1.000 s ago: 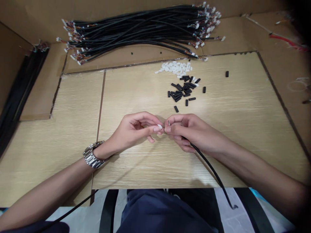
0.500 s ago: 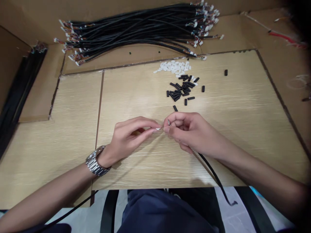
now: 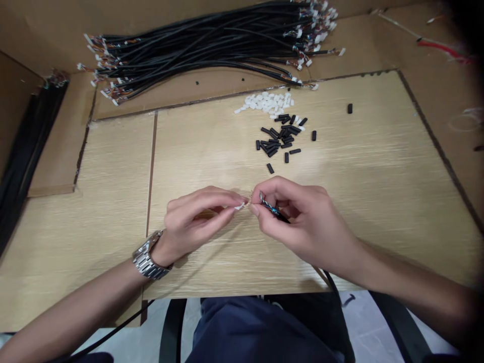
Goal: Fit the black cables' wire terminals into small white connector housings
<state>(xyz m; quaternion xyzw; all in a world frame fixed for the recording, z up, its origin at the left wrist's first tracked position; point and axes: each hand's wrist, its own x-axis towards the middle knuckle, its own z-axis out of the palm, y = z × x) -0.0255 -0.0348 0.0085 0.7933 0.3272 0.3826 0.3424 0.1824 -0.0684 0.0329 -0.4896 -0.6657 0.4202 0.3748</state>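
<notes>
My left hand (image 3: pixel 204 214) pinches a small white connector housing (image 3: pixel 239 206) between thumb and fingertips. Facing it from the right, my right hand (image 3: pixel 298 212) is closed on the end of a black cable (image 3: pixel 282 217). Thin coloured wires (image 3: pixel 267 203) come out of the cable's sheath and run under the right thumb and forefinger. Fine wire tips (image 3: pixel 249 198) stick out toward the white housing; whether any sits inside it, I cannot tell. Below the right hand the cable drops over the table's front edge.
White housings (image 3: pixel 266 102) lie in a pile beyond my hands, with short black sleeves (image 3: pixel 280 138) scattered nearer. Finished-looking black cables with white plugs (image 3: pixel 204 48) lie bundled along the back. More black cables (image 3: pixel 34 131) lean at the left. Cardboard (image 3: pixel 427 38) borders the table (image 3: pixel 196 146).
My right hand has turned, so the coloured wires and cable end now show. My left hand has shifted slightly left and down with the white housing. The view has moved a little.
</notes>
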